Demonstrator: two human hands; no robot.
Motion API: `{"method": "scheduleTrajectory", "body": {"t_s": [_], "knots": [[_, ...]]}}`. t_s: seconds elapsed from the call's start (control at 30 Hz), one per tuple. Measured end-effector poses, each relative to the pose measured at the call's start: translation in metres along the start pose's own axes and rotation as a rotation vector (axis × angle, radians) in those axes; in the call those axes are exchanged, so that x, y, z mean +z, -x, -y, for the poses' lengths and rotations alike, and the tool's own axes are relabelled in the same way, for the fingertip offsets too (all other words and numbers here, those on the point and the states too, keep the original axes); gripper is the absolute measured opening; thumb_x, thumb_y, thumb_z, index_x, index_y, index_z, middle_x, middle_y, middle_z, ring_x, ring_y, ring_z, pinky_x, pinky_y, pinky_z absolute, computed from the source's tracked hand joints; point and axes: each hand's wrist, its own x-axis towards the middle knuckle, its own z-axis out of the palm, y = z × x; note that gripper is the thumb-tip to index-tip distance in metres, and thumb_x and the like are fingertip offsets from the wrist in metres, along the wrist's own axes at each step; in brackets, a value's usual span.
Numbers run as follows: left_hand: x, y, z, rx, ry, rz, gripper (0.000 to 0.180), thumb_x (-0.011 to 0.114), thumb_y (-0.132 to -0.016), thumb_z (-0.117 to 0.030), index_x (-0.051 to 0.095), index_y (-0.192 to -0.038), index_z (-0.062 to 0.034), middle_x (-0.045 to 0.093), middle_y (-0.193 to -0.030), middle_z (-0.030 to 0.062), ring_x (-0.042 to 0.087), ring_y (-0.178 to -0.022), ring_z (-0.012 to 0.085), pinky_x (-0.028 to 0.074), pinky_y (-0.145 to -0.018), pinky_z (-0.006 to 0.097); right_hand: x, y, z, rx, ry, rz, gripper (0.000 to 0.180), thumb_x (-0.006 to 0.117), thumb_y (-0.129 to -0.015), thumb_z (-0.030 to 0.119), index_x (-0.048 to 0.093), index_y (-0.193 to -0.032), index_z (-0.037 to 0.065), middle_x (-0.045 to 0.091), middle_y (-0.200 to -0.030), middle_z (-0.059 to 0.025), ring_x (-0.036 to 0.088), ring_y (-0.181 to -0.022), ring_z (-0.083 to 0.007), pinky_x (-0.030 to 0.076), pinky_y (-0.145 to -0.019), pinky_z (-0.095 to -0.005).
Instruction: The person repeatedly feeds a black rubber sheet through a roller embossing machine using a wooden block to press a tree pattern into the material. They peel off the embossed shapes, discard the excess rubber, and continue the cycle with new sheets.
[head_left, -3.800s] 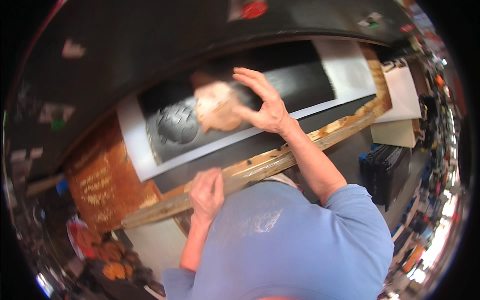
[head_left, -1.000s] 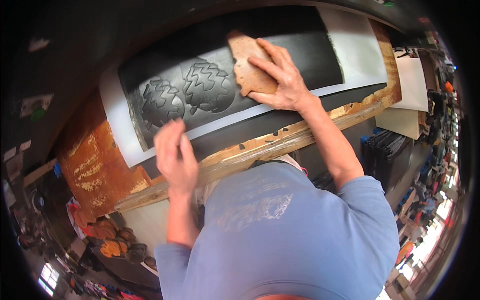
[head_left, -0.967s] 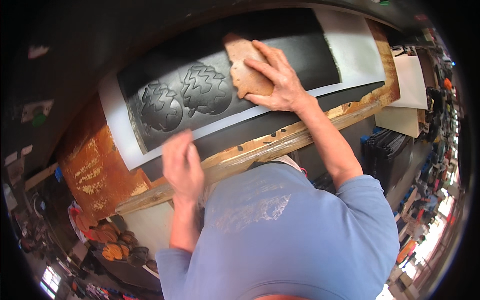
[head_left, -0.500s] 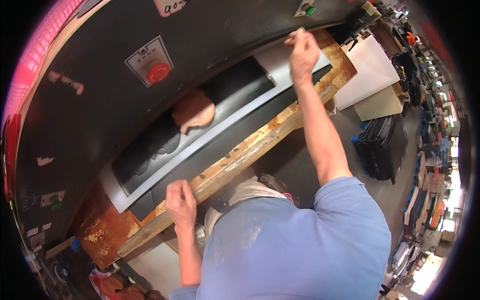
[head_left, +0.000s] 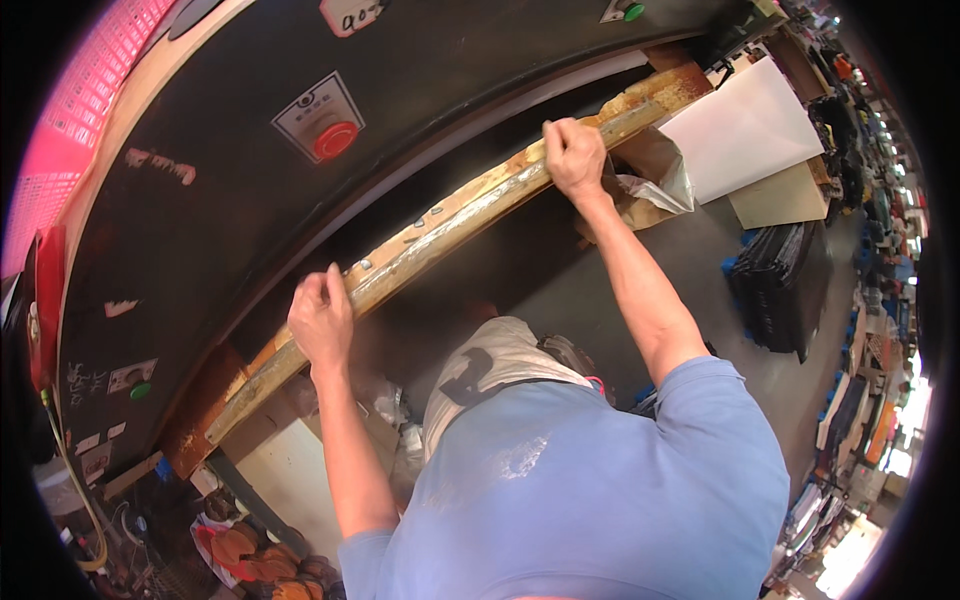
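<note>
Both my hands are at the front edge of a long worn wooden board (head_left: 445, 247) that sits partly under a dark machine body. My left hand (head_left: 322, 318) is closed at the left part of that edge, fingers curled over the board. Farther right, my right hand (head_left: 577, 155) is closed on the same edge, knuckles up. Beyond the board, a pale strip (head_left: 600, 72) shows in the shadowed gap below the machine. What lies deeper in the gap is hidden.
On the machine's dark front (head_left: 230, 215) are a red push button (head_left: 335, 140) and green buttons. A pink basket (head_left: 85, 110) stands at upper left. White sheets (head_left: 745, 125) and a black stack (head_left: 780, 290) lie at right. Brown pieces (head_left: 255, 560) are at lower left.
The board has moved inward under the machine, taking the pale frame and the black sheet and tan piece out of sight. My right hand has come from the frame's far corner to the board's edge.
</note>
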Motion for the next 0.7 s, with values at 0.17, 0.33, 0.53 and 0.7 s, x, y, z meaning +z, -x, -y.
{"method": "scheduleTrajectory", "body": {"t_s": [0.17,0.33,0.53,0.7], "knots": [[0.000,-0.003,0.004,-0.005,0.021,0.011,0.027,0.074,-0.101,-0.021,0.068,-0.083,-0.0018,0.070,-0.083,0.0166,0.068,-0.071,0.0358,0.054,-0.066,0.044,0.014,0.005,-0.008,0.136,-0.027,-0.014,0.028,0.069,-0.097,0.026,0.067,-0.075,0.009,0.072,-0.079,-0.0106,0.069,-0.074,-0.0377,0.051,-0.071,-0.0458],[0.001,0.002,0.003,-0.039,0.013,0.009,0.028,0.074,-0.101,-0.024,0.068,-0.083,-0.0028,0.070,-0.082,0.0143,0.066,-0.067,0.0343,0.053,-0.064,0.043,0.012,0.006,-0.006,0.165,-0.049,0.001,0.027,0.069,-0.097,0.027,0.070,-0.077,0.009,0.074,-0.081,-0.0101,0.069,-0.075,-0.0372,0.052,-0.072,-0.0461],[0.007,0.018,-0.004,0.052,-0.054,-0.071,0.026,0.076,-0.097,-0.019,0.064,-0.078,-0.0043,0.060,-0.080,0.0124,0.059,-0.078,0.0339,0.048,-0.072,0.047,0.014,0.012,-0.012,0.009,-0.093,-0.034,0.027,0.071,-0.098,0.024,0.069,-0.077,0.008,0.073,-0.079,-0.0087,0.069,-0.072,-0.0342,0.051,-0.074,-0.0443],[0.006,0.032,-0.004,0.044,-0.069,-0.070,0.027,0.076,-0.097,-0.013,0.060,-0.077,-0.0024,0.058,-0.080,0.0141,0.057,-0.078,0.0358,0.047,-0.074,0.047,0.000,0.016,-0.006,0.273,-0.291,0.101,0.029,0.071,-0.099,0.026,0.072,-0.086,0.000,0.065,-0.072,-0.0166,0.064,-0.062,-0.0292,0.048,-0.062,-0.0396]]}}
